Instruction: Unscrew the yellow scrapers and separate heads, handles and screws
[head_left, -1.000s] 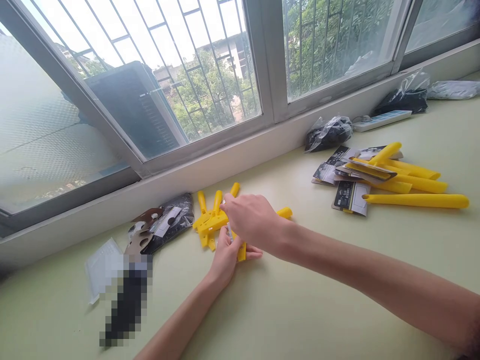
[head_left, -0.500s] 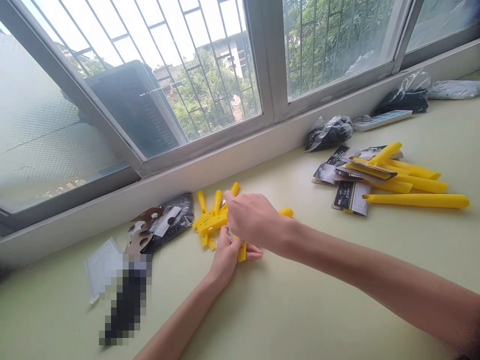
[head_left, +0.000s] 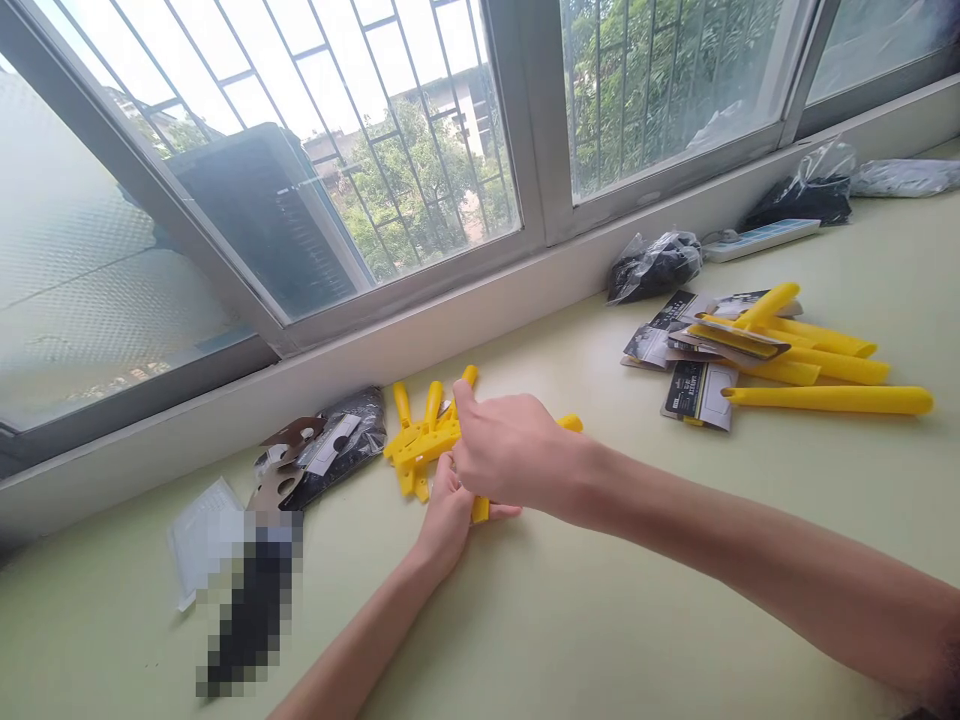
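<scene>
A small heap of yellow plastic scraper pieces (head_left: 420, 438) lies on the pale green table by the window sill. My left hand (head_left: 444, 520) rests on the table with its fingers curled round one yellow piece (head_left: 480, 509). My right hand (head_left: 510, 450) reaches across above it, fingers closed in a pinch at the top of the heap; what it pinches is hidden.
Black plastic bag with brown and white cardboard tags (head_left: 330, 450) lies left of the heap. A white packet (head_left: 196, 530) and a blurred dark object (head_left: 247, 600) lie further left. Long yellow handles (head_left: 817, 375) with printed cards (head_left: 694, 390), black bags (head_left: 654, 265) and a power strip (head_left: 761, 240) lie right.
My right hand has sunk slightly toward my left hand and now covers the small grey part that showed between them. The left hand has hardly moved.
</scene>
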